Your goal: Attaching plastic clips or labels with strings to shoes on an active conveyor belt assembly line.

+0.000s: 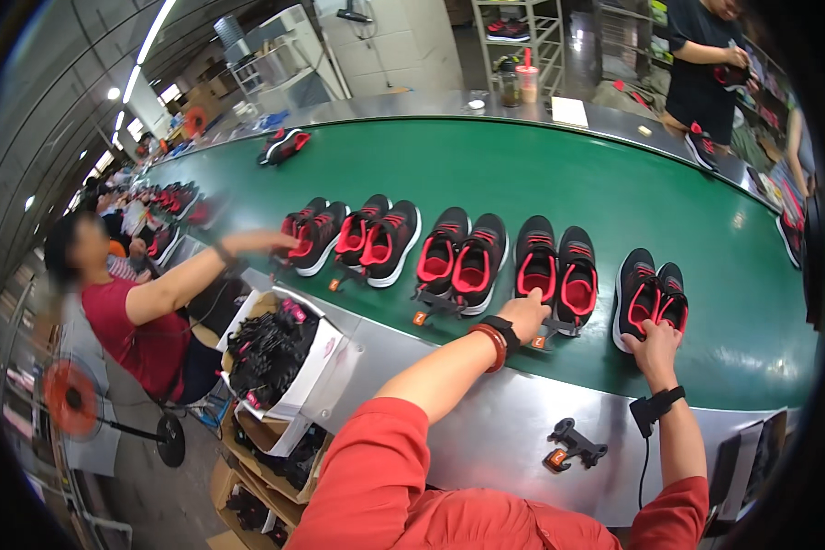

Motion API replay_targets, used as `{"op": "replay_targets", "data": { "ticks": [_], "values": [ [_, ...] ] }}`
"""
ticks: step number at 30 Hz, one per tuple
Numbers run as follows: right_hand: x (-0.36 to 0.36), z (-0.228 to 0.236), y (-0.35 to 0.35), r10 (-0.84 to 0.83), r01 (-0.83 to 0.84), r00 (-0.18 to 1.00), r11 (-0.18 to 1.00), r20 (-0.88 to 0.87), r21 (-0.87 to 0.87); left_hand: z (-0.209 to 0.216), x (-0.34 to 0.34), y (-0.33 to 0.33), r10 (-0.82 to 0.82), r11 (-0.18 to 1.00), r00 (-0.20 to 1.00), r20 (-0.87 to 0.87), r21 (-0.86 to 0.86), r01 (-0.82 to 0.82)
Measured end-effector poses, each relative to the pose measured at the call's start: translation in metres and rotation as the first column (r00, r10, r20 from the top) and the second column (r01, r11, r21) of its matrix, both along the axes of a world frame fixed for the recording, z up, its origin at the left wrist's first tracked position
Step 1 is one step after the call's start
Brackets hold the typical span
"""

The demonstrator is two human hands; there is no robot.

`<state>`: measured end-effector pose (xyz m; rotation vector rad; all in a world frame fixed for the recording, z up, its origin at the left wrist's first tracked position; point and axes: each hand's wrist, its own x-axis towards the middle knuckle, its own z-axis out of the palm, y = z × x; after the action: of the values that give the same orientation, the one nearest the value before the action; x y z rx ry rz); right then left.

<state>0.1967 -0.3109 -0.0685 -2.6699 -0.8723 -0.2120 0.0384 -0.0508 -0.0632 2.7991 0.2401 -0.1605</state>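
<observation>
My left hand (526, 318) is closed at the heels of a pair of black and red sneakers (577, 278), on a black plastic shoe hanger (562, 326) with an orange tag. Part of that hanger is hidden under the fingers. At the right, my right hand (655, 345) grips the heels of another pair of sneakers (634, 291), which lean together with no hanger showing on them. A loose black hanger (577, 445) with an orange tag lies on the metal ledge (486, 431) near my body. Left of my left hand, a pair of sneakers (479, 261) has a hanger across its heels.
More sneaker pairs (392, 240) line the green conveyor belt (412, 165) to the left. A co-worker's arm (247, 243) reaches to the leftmost pair. An open box of black hangers (280, 353) stands below that arm. Another person (706, 69) holds a shoe at far right.
</observation>
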Motion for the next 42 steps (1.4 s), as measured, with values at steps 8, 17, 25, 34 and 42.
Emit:
{"op": "replay_targets", "data": {
  "ticks": [8,17,25,34,42],
  "values": [
    [-0.083,0.026,-0.050,0.449,-0.428,0.891,0.880,-0.068,0.205,0.022,-0.027,-0.016,-0.129,0.969,0.904,0.408,0.246,0.027],
    [-0.152,0.046,-0.073,0.513,-0.576,0.741,0.818,-0.434,-0.016,-0.003,0.044,-0.093,-0.153,0.980,0.841,0.518,-0.032,0.198],
    [-0.138,0.018,-0.089,0.452,-0.462,0.757,0.881,-0.473,0.103,-0.023,0.084,-0.092,-0.129,0.976,0.867,0.482,-0.093,0.196],
    [-0.105,0.034,-0.057,0.406,0.208,0.328,0.850,-0.853,0.485,-0.006,0.032,-0.061,-0.145,0.951,0.898,0.415,-0.191,0.242],
    [-0.088,0.030,-0.041,0.310,0.427,0.172,0.832,-0.935,0.355,-0.009,0.031,-0.073,-0.174,0.934,0.846,0.504,-0.188,0.305]
  ]
}}
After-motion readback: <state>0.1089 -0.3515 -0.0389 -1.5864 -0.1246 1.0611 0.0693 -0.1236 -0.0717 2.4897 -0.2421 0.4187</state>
